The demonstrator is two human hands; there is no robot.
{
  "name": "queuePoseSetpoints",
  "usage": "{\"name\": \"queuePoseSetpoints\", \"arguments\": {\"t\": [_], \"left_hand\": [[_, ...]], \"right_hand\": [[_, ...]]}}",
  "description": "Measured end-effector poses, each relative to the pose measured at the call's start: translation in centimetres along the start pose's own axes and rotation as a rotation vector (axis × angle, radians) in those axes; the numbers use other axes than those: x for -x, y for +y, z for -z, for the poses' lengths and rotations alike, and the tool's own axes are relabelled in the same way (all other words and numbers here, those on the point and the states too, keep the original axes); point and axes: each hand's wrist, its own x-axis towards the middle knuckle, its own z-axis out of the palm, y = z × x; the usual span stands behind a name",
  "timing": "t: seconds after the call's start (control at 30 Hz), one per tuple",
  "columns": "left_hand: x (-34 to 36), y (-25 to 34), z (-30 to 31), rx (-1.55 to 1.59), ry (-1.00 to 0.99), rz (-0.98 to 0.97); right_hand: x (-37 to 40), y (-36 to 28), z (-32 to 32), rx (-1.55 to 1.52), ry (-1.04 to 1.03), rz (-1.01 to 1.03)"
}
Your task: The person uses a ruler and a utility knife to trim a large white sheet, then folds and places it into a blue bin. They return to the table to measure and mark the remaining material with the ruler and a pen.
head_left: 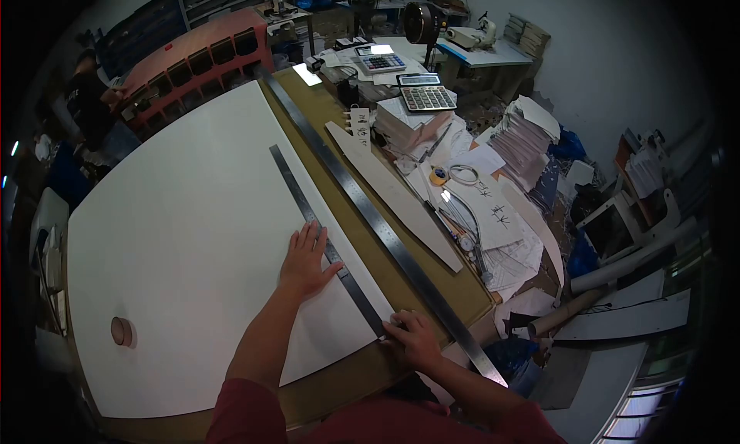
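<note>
A large white sheet (185,213) covers most of the brown work table (351,375). A long steel ruler (301,197) lies on the sheet near its right edge. My left hand (306,260) presses flat on the ruler's lower part, fingers spread. My right hand (415,338) sits at the ruler's near end by the sheet's corner, fingers curled; whether it holds a small tool is hidden. A second, longer metal straightedge (370,213) lies on the bare table just right of the sheet.
A round tape roll (121,331) rests on the sheet at lower left. Pattern pieces (401,197), paper stacks, two calculators (425,95) and clutter crowd the table's right side. A person in dark clothes (89,97) stands far left by a red rack.
</note>
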Motion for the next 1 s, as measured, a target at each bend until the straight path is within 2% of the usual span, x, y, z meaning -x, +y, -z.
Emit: {"name": "queuePoseSetpoints", "arguments": {"t": [0.17, 0.3, 0.43, 0.57, 1.0], "left_hand": [[-0.9, -0.3, -0.9, 0.006, 0.002, -0.003], [-0.2, -0.6, -1.0, 0.014, 0.039, -0.015], [-0.1, -0.7, -1.1, 0.026, 0.063, -0.018], [-0.2, -0.5, -0.9, 0.028, 0.006, -0.004], [0.0, -0.8, -2.2, -0.037, 0.035, -0.028]], "right_hand": [[0.1, 0.2, -0.1, 0.013, 0.036, 0.024], [0.1, 0.0, -0.1, -0.064, -0.039, -0.001], [-0.1, 0.2, -0.3, -0.014, -0.036, -0.029], [0.1, 0.1, -0.3, -0.023, -0.026, -0.045], [0.8, 0.4, -0.5, -0.005, -0.057, -0.057]]}}
